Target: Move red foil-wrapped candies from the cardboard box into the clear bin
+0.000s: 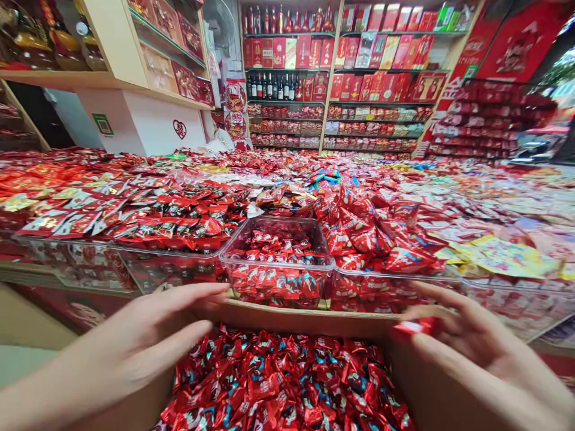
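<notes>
Countless red-wrapped sweets cover the shop's display counter [494,197], heaped in clear plastic trays so that shoppers can see and reach each sort from the front edge. Behind it, shelves [341,72] carry upright red gift boxes and bottles, faces turned outward. Nearest the camera sits an open cardboard box [309,320], pressed against the counter's edge just below a clear tub [278,257]; that tub is only partly filled with the same kind of small red sweets, while its neighbours are piled high. The box is full of wrapped candies [287,383], red with blue and black print.

The person's left hand [148,341] lies over the box's left wall, fingers spread and nearly straight, released rather than gripping, the tips near the far rim. The right hand [467,341] hovers over the right wall, fingers loosely curved; its thumb and forefinger appear to pinch one small red candy [415,327], held just above the box's right corner.
</notes>
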`<action>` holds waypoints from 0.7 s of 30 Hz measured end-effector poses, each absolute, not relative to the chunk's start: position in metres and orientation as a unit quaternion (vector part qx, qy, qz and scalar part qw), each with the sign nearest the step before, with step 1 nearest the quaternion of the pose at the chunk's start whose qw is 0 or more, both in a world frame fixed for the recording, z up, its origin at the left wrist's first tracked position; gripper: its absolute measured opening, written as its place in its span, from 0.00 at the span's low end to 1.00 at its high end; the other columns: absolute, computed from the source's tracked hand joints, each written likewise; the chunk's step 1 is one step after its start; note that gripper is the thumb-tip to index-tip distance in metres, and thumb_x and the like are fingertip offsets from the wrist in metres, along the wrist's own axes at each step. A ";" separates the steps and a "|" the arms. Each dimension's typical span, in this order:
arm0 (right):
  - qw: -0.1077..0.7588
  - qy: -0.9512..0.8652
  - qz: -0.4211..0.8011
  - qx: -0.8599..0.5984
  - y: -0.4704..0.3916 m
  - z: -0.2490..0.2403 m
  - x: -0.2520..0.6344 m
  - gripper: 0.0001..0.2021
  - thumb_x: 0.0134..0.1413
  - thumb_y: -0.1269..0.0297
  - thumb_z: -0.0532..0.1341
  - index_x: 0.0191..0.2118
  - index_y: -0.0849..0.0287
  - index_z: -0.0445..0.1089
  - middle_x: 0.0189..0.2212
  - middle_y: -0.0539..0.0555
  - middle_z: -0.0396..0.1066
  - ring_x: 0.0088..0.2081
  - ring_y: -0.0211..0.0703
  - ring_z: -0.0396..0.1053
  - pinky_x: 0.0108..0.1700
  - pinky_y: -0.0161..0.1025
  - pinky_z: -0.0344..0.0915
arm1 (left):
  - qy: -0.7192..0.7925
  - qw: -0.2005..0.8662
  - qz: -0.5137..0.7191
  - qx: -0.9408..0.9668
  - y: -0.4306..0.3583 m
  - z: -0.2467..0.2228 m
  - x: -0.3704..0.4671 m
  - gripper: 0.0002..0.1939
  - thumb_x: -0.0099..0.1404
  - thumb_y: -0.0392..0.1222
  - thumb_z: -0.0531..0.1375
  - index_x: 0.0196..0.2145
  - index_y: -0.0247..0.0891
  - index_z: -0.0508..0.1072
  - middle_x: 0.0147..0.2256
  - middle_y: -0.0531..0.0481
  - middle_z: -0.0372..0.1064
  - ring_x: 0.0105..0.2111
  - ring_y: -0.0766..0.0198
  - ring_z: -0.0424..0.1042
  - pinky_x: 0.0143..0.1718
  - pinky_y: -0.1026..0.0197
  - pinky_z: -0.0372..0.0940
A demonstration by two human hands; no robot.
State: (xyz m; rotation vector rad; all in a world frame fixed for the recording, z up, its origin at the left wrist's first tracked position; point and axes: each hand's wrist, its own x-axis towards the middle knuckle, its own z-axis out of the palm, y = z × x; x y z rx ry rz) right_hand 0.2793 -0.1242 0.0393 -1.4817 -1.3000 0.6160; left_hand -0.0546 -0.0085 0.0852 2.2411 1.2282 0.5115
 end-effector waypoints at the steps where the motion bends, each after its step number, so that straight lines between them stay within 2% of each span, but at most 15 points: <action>1: 0.515 -0.544 0.319 -0.581 -0.113 0.045 0.268 0.18 0.48 0.58 0.57 0.46 0.50 0.55 0.35 0.55 0.65 0.37 0.42 0.66 0.34 0.35 0.66 | 0.406 0.367 0.164 0.821 -0.009 0.092 -0.031 0.19 0.57 0.43 0.52 0.48 0.46 0.60 0.44 0.54 0.64 0.43 0.63 0.63 0.46 0.60 0.56; 3: 0.507 -0.545 0.426 -0.514 -0.088 0.056 0.245 0.15 0.44 0.61 0.61 0.38 0.55 0.58 0.34 0.54 0.65 0.37 0.41 0.65 0.36 0.35 0.65 | 0.316 0.499 0.161 0.791 -0.007 0.098 0.011 0.21 0.57 0.42 0.52 0.49 0.42 0.58 0.40 0.50 0.66 0.38 0.66 0.65 0.41 0.62 0.59; 6: 0.475 -0.552 0.501 -0.468 -0.059 0.067 0.217 0.10 0.46 0.61 0.60 0.30 0.60 0.61 0.26 0.51 0.66 0.30 0.37 0.65 0.32 0.33 0.63 | 0.225 0.608 0.164 0.744 0.004 0.090 0.045 0.24 0.54 0.40 0.55 0.49 0.42 0.58 0.37 0.50 0.66 0.33 0.69 0.66 0.35 0.66 0.60; 10: 0.472 -0.545 0.517 -0.461 -0.042 0.062 0.203 0.11 0.49 0.59 0.57 0.25 0.62 0.61 0.21 0.51 0.67 0.25 0.34 0.65 0.29 0.32 0.62 | 0.212 0.669 0.162 0.694 0.015 0.073 0.046 0.13 0.57 0.43 0.52 0.39 0.36 0.67 0.32 0.48 0.67 0.26 0.73 0.65 0.25 0.71 0.57; 14: 0.487 -0.513 0.551 -0.442 -0.040 0.048 0.202 0.09 0.50 0.60 0.57 0.27 0.60 0.63 0.24 0.51 0.68 0.27 0.37 0.67 0.32 0.35 0.65 | 0.248 0.709 0.187 0.633 0.014 0.061 0.039 0.12 0.56 0.41 0.53 0.39 0.34 0.66 0.31 0.47 0.68 0.28 0.71 0.67 0.28 0.69 0.59; 18: 0.502 -0.623 0.416 -0.431 -0.044 0.037 0.203 0.03 0.51 0.67 0.56 0.32 0.56 0.66 0.37 0.54 0.65 0.40 0.42 0.65 0.40 0.37 0.65 | 0.270 0.712 0.270 0.589 0.010 0.053 0.039 0.14 0.51 0.35 0.59 0.37 0.34 0.63 0.34 0.48 0.66 0.34 0.69 0.67 0.37 0.66 0.60; 21: 0.489 -0.698 0.302 -0.426 -0.046 0.032 0.204 0.06 0.49 0.72 0.56 0.34 0.55 0.65 0.42 0.55 0.61 0.43 0.44 0.63 0.41 0.38 0.65 | 0.249 0.678 0.311 0.617 0.008 0.049 0.036 0.15 0.51 0.34 0.58 0.38 0.36 0.61 0.38 0.48 0.64 0.39 0.67 0.65 0.42 0.63 0.59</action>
